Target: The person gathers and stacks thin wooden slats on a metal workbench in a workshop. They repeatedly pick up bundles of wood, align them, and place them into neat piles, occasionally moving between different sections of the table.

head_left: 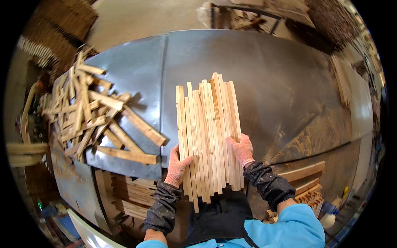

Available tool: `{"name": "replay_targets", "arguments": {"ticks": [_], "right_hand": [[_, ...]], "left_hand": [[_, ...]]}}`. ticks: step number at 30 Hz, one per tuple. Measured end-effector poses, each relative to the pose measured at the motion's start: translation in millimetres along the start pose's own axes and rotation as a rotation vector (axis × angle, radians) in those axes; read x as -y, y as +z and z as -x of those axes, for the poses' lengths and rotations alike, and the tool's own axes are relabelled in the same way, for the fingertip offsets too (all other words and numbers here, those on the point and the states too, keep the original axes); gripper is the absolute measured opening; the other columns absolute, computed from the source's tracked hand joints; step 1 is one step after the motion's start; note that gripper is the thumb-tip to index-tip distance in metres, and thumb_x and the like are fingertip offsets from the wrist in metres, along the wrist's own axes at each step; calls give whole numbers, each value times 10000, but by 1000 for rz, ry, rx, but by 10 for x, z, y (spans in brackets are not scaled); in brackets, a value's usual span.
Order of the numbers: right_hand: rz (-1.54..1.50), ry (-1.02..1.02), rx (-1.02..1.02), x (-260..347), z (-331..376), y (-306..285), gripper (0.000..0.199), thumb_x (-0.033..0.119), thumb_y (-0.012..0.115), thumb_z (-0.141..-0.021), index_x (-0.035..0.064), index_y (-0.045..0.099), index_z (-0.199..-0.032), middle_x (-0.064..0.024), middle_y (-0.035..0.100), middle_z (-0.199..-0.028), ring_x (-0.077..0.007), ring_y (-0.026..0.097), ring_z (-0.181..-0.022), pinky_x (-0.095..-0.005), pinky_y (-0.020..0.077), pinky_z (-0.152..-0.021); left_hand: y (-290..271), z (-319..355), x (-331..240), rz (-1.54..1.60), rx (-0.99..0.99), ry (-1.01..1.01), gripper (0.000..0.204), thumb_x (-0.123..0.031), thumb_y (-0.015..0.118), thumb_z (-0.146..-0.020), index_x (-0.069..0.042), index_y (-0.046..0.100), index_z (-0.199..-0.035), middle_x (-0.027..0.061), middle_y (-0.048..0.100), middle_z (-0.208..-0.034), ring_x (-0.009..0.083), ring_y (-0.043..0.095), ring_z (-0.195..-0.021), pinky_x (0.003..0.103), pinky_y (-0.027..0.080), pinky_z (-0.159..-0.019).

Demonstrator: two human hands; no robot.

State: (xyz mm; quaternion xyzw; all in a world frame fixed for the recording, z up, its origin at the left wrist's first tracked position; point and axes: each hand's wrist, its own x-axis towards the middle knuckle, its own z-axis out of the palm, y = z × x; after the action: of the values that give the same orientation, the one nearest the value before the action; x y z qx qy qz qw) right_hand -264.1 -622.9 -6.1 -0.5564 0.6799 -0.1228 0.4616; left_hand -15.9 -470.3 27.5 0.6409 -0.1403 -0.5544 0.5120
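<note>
Between my two gloved hands is a bundle of pale wooden strips (209, 136), laid side by side with uneven ends. My left hand (178, 166) is closed on the bundle's left side, its thumb lying over the top face. On the opposite side my right hand (241, 149) grips the outer strips, thumb also on top. The fingers underneath are hidden by the wood. The bundle's near end reaches over the edge of the metal table (198, 53), close to my dark apron (219, 219).
A loose heap of wood offcuts (89, 107) lies on the table's left part. More strips are stacked below the near edge at left (134, 194) and right (308, 186). Sawdust (306, 144) covers the table's right side. A few strips (341, 80) rest at the far right.
</note>
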Motion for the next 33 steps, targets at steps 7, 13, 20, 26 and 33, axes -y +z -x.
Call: {"name": "replay_targets", "arguments": {"ticks": [7,13,20,26,33], "right_hand": [[23,-439,229,1101,1376,720,565,474,821,-860,21,746,-1188,-195,718,-1136,-335,693,-1071,-464,558,-938],[-159,-715,501,1412,3698,1477,439,318,840,-872,-40,731,-1102,-141,757,-1014,-250,705,-898,-400,559,-827],[111,-964,780,938,6357,2234,451,307,856,-896,-34,699,-1147,-135,759,-1014,-223,719,-904,-376,579,-824],[527,-1266,975,883,7449,3665,555,424,879,-831,-15,742,-1142,-216,776,-1064,-363,756,-960,-448,587,-883],[729,-1292,1057,704,8868,4511,622,559,833,-803,11,784,-1093,-210,792,-1011,-378,767,-954,-463,590,-882]], "left_hand": [[-1115,1841,-54,269,-323,275,839,-81,850,-844,-9,385,-1539,127,546,-1444,248,570,-1299,413,487,-1129],[-2123,4354,396,390,-521,542,802,-80,843,-877,-19,415,-1552,110,555,-1467,224,550,-1330,398,447,-1157],[-2841,7181,1655,519,-860,569,853,-147,857,-859,-9,394,-1562,120,501,-1484,226,495,-1379,389,417,-1181],[-3485,8002,2504,703,-1143,447,813,-187,842,-885,46,402,-1528,161,607,-1349,244,626,-1192,391,523,-1072],[-4475,8914,3025,558,-1299,231,811,-317,840,-904,49,429,-1500,181,643,-1311,250,641,-1170,393,530,-1045]]}}
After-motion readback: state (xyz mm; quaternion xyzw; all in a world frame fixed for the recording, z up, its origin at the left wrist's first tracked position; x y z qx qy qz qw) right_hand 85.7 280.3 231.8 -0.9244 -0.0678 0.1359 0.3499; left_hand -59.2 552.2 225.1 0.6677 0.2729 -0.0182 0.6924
